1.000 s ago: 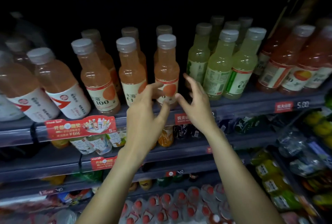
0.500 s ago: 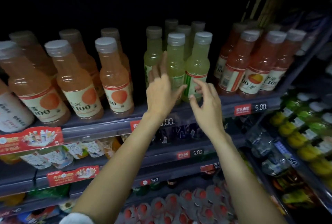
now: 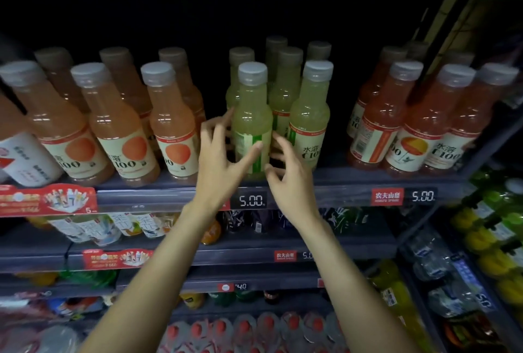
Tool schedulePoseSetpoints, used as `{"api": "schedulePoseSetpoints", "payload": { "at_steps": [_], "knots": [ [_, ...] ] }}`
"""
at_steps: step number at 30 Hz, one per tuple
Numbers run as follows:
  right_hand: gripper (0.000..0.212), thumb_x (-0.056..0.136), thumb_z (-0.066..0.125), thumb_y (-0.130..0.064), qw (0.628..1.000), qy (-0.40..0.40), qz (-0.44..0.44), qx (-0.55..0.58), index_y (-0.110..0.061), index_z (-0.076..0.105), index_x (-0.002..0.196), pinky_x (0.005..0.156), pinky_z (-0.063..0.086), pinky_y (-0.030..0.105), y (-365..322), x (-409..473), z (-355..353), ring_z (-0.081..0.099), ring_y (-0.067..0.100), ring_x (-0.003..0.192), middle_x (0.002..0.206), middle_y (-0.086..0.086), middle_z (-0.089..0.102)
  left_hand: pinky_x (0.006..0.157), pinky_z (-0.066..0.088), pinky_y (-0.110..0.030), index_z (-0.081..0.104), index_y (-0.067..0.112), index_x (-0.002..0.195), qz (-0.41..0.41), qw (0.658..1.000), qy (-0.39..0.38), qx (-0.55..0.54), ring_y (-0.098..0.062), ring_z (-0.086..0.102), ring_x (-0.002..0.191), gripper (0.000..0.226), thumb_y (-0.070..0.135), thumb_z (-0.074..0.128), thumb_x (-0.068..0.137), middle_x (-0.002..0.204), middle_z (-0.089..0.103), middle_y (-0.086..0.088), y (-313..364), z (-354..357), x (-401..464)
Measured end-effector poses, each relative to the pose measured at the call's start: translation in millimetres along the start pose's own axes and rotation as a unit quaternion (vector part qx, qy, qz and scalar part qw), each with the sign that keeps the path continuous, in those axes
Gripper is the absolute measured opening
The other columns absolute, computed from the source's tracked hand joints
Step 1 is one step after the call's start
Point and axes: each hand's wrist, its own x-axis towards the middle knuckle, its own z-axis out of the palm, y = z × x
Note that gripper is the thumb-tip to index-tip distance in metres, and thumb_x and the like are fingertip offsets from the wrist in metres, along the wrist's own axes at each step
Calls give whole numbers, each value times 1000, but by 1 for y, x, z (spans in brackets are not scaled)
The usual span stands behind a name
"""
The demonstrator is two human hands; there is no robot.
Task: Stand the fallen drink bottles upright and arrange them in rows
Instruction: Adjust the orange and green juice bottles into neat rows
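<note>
Green bottle (image 3: 252, 123) upright | orange bottles (image 3: 172, 126) left | red bottles (image 3: 376, 131) right

The bottle (image 3: 252, 123) I touched was pale yellow-green with a grey cap. Its label (image 3: 252, 151) was cream, striped green.
</note>
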Motion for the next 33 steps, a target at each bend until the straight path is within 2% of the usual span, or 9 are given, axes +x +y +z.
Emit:
{"api": "schedulePoseSetpoints", "payload": {
  "at_steps": [2, 5, 10, 13, 19, 23, 26, 31, 33],
  "knots": [
    [57, 88, 56, 4, 999, 24, -24, -14, -13, 41, 140, 90, 53, 33, 0, -6, 9, 55, 13, 115, 132, 2, 54, 97, 21, 0, 31, 17, 147, -34, 999, 23, 20, 3, 30, 119, 90, 59, 67, 77, 128, 34, 2, 4, 4, -1],
    [52, 88, 51, 9, 999, 32, -43, -1, -8, 45, 136, 92, 50, 23, -2, -12, 17, 57, 9, 110, 124, 3, 58, 102, 23, -13, 22, 10, 149, -33, 997, 63, 34, 2, 25, 124, 104, 60, 70, 71, 135, 34, 3, 2, 7, 2],
    [48, 92, 45, 7, 999, 9, 3, 53, -10, 43, 137, 98, 46, 22, -5, -11, 15, 55, 6, 115, 126, 1, 58, 101, 37, -14, 19, 5, 148, -10, 995, 99, 33, -5, 41, 128, 97, 36, 78, 77, 141, 39, 4, -8, 7, 2],
    [44, 95, 48, -1, 998, 13, 18, 52, -11, 42, 137, 94, 44, 13, -5, -5, 6, 53, 4, 114, 134, 2, 52, 98, 44, -24, 24, 8, 146, 1, 997, 65, 39, -16, 50, 126, 86, 36, 74, 82, 142, 47, -6, -14, 3, 3],
    [49, 94, 50, -4, 997, -41, 23, 55, -14, 39, 140, 92, 45, 12, -6, 2, 4, 52, 9, 117, 140, 2, 46, 104, 44, -37, 17, 16, 150, 15, 998, -59, -28, -8, 46, 130, 81, 39, 64, 88, 145, 44, 3, -23, -15, 6],
    [43, 94, 52, -5, 999, -34, 19, 38, -13, 44, 135, 83, 44, 5, -9, 6, 1, 56, 6, 107, 133, 2, 53, 111, 30, -21, 12, 12, 152, 30, 997, -65, -6, -1, 31, 137, 83, 40, 60, 90, 149, 30, 9, -20, -16, 4],
    [40, 94, 52, -6, 998, -55, 3, 24, -13, 47, 133, 81, 46, 6, -10, 10, -2, 59, 9, 106, 130, 2, 54, 102, 20, -1, 3, 17, 150, 33, 998, -16, 48, -11, 28, 138, 100, 43, 71, 81, 150, 28, -4, -7, -10, 2],
    [36, 95, 48, -6, 995, -48, -51, -71, -12, 51, 130, 88, 50, 24, -17, 25, -11, 59, 13, 100, 120, 6, 60, 79, 49, -32, 13, 13, 152, 54, 985, 51, 157, -28, 52, 111, 99, 37, 76, 79, 130, 44, -15, 1, -10, 7],
    [38, 94, 47, -3, 991, -12, -76, -109, -11, 50, 132, 77, 49, 16, -26, 42, -14, 59, 10, 81, 116, 11, 59, 74, 49, -36, 15, 12, 151, 48, 984, 46, 165, -31, 55, 106, 97, 36, 76, 79, 129, 46, -15, 1, -12, 7]
  ]
}}
